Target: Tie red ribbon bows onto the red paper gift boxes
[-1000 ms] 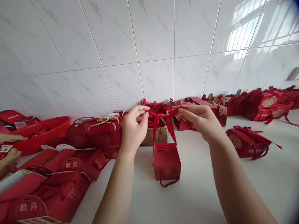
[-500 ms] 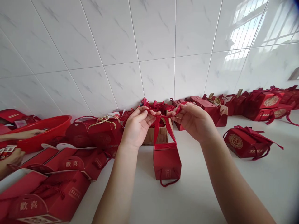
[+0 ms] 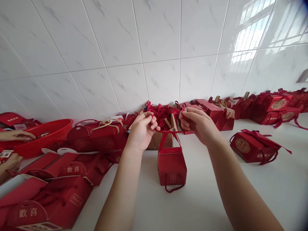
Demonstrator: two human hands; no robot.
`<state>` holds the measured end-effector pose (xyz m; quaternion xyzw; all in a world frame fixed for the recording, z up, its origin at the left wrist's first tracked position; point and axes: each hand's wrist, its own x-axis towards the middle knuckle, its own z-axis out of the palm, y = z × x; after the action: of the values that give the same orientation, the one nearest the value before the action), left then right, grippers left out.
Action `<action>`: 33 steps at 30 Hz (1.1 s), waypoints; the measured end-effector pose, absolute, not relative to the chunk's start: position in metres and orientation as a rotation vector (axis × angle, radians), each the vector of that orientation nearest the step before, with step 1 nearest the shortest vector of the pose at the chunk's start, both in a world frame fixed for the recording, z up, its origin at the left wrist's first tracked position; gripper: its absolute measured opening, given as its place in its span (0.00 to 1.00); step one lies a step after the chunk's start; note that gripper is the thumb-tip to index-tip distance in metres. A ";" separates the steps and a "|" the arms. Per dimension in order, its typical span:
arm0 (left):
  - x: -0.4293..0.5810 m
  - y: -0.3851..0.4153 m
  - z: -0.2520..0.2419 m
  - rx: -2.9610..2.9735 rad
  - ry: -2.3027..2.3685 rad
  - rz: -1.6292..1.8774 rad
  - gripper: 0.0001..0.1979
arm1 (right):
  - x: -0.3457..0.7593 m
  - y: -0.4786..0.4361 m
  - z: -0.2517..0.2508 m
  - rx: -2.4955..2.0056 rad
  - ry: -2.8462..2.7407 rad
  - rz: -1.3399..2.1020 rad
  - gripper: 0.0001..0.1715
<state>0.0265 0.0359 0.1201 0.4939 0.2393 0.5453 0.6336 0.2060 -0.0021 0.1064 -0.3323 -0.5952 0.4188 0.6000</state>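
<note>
A small red gift box [image 3: 172,165] stands upright on the white table in front of me, a twisted red cord hanging on its near side. From its top rises a red ribbon [image 3: 163,141] in a loop. My left hand [image 3: 142,131] pinches one end of the ribbon, fingers curled. My right hand [image 3: 201,125] is closed on the other end. Between the hands the ribbon runs nearly level and taut, above the box. Whether a knot sits in its middle I cannot tell.
Behind the box, a cardboard carton [image 3: 160,141] holds many red ribbons. Several red boxes [image 3: 54,202] crowd the left, near a red basin [image 3: 60,128] where another person's hands [image 3: 18,136] work. One ribboned box [image 3: 255,147] stands right; more line the tiled wall [image 3: 163,32].
My hands have drawn slightly apart, closing more tightly, and the ribbon between them is now stretched straighter and lower. At left, the other person's hand has shifted toward me in the basin.
</note>
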 end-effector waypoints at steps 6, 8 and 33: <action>0.024 0.037 0.118 1.395 0.701 1.217 0.05 | 0.215 -0.004 0.105 -1.231 -1.697 0.739 0.20; 0.021 0.036 0.118 1.557 0.790 1.142 0.04 | 0.218 -0.005 0.103 -1.346 -1.798 0.669 0.19; 0.005 0.036 0.111 2.173 1.185 0.496 0.13 | 0.234 0.003 0.095 -1.626 -2.228 0.856 0.30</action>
<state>0.0046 0.0358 0.1110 0.8202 0.4471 0.1871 0.3038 0.2341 0.0025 0.0953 -0.5585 -0.7653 0.2939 0.1264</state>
